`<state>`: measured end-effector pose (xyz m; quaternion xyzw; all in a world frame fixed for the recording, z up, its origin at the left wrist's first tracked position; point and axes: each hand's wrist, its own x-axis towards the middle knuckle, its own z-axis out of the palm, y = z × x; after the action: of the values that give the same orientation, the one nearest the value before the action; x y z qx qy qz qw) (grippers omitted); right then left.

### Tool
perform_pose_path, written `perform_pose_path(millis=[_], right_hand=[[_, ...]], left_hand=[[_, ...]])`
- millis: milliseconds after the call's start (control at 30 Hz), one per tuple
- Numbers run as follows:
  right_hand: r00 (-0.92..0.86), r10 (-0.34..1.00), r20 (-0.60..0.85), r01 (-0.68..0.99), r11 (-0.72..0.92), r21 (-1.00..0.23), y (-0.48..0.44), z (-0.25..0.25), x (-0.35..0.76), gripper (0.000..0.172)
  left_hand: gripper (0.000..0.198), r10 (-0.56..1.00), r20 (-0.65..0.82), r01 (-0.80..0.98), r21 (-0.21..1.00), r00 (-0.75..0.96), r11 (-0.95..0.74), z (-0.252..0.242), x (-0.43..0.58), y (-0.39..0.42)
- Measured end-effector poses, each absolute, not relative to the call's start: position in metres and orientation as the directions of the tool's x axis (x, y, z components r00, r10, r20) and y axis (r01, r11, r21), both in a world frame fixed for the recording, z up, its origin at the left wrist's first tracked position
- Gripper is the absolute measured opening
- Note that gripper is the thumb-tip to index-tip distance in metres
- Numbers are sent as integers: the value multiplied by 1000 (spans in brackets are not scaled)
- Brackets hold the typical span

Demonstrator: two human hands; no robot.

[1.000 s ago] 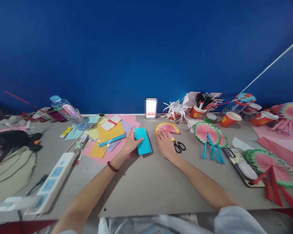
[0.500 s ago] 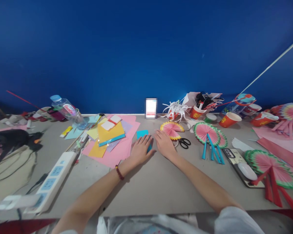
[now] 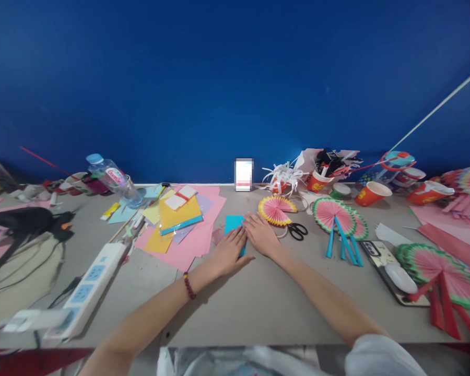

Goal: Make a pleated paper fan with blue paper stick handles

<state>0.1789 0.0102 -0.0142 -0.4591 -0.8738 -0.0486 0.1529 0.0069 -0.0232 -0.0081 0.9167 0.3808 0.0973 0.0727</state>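
A small blue sheet of paper (image 3: pixel 234 222) lies flat on the grey table, partly hidden under my hands. My left hand (image 3: pixel 231 250) rests on it with fingers stretched out and the thumb pointing right; a dark red bead bracelet circles that wrist. Flat beside it, my right hand (image 3: pixel 261 235) has its fingers extended onto the sheet's right edge. Just right of that hand lie a pink and yellow pleated paper fan (image 3: pixel 276 210) and black-handled scissors (image 3: pixel 297 231).
Left are stacked coloured papers (image 3: pixel 180 214), a power strip (image 3: pixel 92 287) and a tilted plastic bottle (image 3: pixel 115 177). Right are pink-green paper fans (image 3: pixel 332 215), a phone (image 3: pixel 376 253) bearing a white mouse (image 3: pixel 400 277), and red paper cups (image 3: pixel 373 194). A blurred upright screen (image 3: pixel 243 175) stands by the blue wall.
My right hand has moved left onto the edge of the blue paper, close against my left hand. The left hand has shifted slightly down, baring more of the paper's top.
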Motion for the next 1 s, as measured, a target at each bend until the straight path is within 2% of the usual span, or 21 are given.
perform_pose_path(millis=[167,500,700,800,900,1000], right_hand=[[-506,822,261,835,542,-91,7,-8,175,39],[-489,832,263,845,527,-97,7,-10,176,38],[-468,847,253,845,513,-154,6,-9,177,37],[-458,852,254,842,507,-185,5,-10,177,38],[-445,859,254,840,499,-212,4,-10,176,39],[-440,862,250,837,495,-233,3,-8,175,43]], left_hand=[[66,723,107,691,228,682,-686,-7,3,-33],[56,719,92,689,228,689,-688,-7,-2,-58],[58,710,48,680,249,703,-690,-2,-6,-85],[57,683,67,643,283,728,-712,14,-12,-89],[39,600,83,541,348,796,-766,29,-19,-71],[33,713,207,622,369,669,-691,28,-18,-38]])
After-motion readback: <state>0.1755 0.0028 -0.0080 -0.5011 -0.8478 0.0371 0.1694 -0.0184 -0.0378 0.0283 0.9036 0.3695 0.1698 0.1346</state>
